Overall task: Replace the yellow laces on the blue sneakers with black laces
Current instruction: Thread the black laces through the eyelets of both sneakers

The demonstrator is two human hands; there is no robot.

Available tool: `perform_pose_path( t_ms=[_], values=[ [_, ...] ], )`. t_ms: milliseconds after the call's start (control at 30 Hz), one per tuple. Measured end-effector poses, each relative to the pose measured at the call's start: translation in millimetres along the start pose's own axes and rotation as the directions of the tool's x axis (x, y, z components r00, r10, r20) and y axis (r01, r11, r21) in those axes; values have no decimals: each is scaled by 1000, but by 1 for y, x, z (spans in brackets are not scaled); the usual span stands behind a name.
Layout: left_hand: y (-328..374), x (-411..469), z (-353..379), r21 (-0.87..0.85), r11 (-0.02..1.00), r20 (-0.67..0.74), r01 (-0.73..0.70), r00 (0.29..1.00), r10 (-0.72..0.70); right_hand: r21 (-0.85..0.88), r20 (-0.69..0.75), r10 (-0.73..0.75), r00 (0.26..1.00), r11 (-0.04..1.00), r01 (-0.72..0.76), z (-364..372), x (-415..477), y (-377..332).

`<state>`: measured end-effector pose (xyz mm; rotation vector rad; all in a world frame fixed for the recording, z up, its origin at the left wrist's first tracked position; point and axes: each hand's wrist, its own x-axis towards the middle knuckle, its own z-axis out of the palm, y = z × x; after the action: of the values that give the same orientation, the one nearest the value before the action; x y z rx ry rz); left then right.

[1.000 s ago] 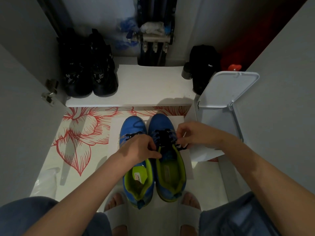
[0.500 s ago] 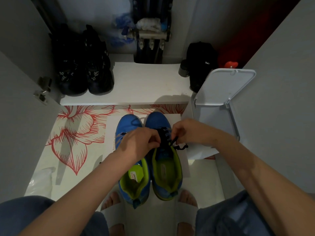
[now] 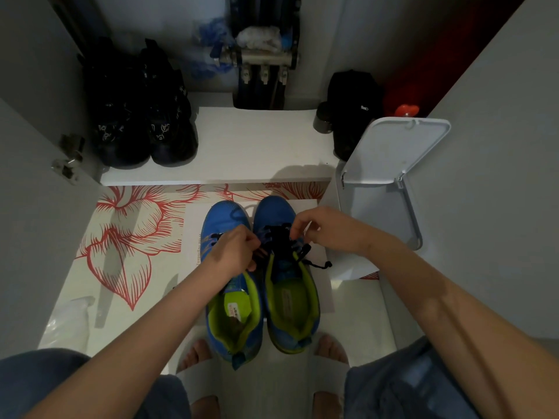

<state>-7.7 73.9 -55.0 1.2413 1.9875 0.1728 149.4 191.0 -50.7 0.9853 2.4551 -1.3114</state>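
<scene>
Hands (image 3: 233, 252) (image 3: 322, 229) pinching black laces (image 3: 279, 238), bin lid (image 3: 396, 146) raised

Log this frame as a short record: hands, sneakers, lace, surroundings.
left hand: pinches black lace of right sneaker
right hand: pinches the same lace
left sneaker: alongside the right one
lace end: loose, right of right sneaker
bin: right, lid open
black shoes: on shelf
</scene>
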Motion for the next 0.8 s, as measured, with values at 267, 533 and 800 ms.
perform_pose_path(
  t_ms=[267,533,800],
  values=[
    [4,-3,-1,-201,977,3,-76,997,78,-58,8,-28,1000,998,28,3,5,-1],
    [1,-1,2,-216,974,-7,-66,998,66,64,92,129,987,989,-135,-1,-1,-1],
    [0,-4,-1,-160,982,50,-104,992,114,23,138,183,973,982,-188,-2,-1,-1]
  ],
)
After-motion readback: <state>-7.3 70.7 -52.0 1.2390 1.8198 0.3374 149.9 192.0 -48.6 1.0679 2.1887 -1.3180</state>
